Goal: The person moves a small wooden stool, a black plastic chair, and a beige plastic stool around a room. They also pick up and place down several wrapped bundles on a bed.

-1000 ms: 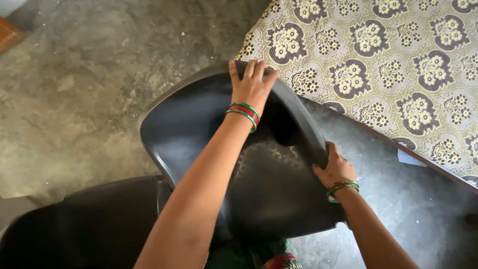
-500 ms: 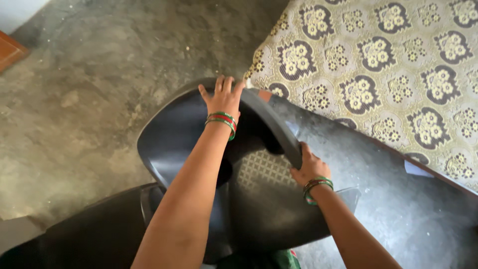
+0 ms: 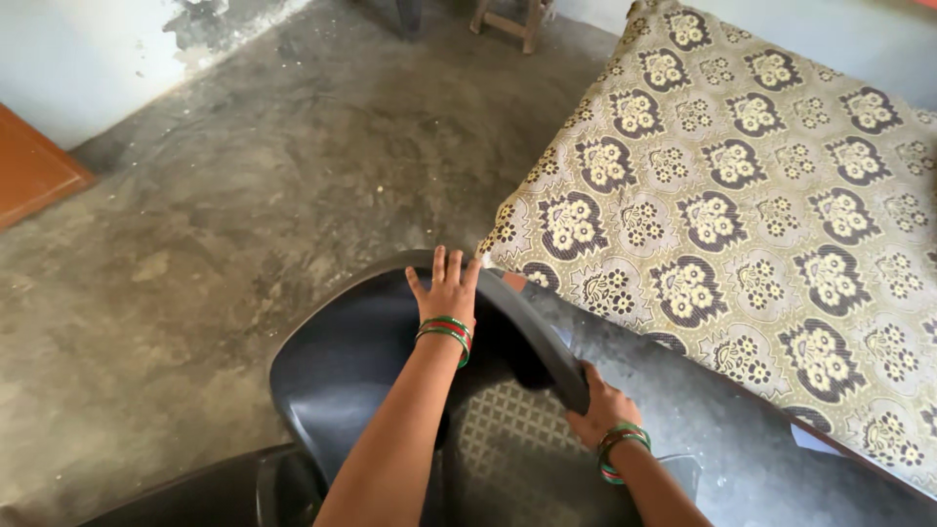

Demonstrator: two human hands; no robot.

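A black plastic chair (image 3: 342,371) with a lattice-patterned seat is tilted in front of me. My left hand (image 3: 445,289) rests over the top edge of its backrest, fingers spread and curled over the rim. My right hand (image 3: 600,410) grips the chair's right armrest near the seat. Both wrists wear red and green bangles. A second black chair (image 3: 215,493) sits at the lower left, partly under the first.
A bed with a cream floral-patterned sheet (image 3: 742,195) stands to the right, its corner close to the chair's backrest. Bare grey concrete floor (image 3: 195,244) spreads to the left. A brown door edge (image 3: 34,166) and wooden stool legs (image 3: 508,20) are farther off.
The view has tilted up and back, showing more floor and bed. The chair sits lower in view and both hands keep their holds on backrest and armrest.
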